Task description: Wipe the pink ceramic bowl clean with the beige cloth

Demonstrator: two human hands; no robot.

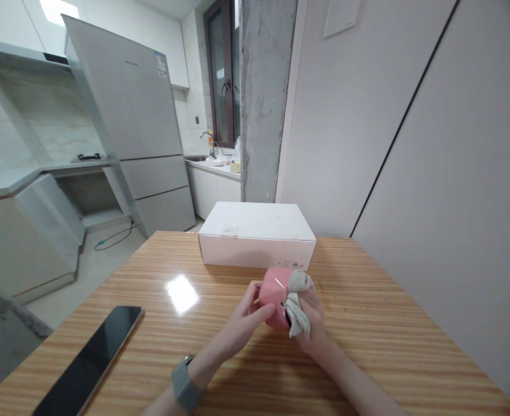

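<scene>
Just in front of the white box, a shiny pink object (276,284), rounded like a cup or small pot, is held above the table. My left hand (247,320) grips its left side, with the thumb across the near face. On its right, my right hand (314,318) is closed on a light grey cloth (299,315), pressed against the pink object's dark-looking opening. Part of the cloth hangs down on the near side and part folds over the top. The right fingers are mostly hidden behind the cloth. A grey band (186,384) circles my left wrist.
A white box (255,222) lies on the wood-grain table (163,346) beyond my hands. At the left lies a dark phone (92,358). Farther back stand a grey fridge (129,104) and a sink counter (215,167); a pale wall (411,173) rises on the right.
</scene>
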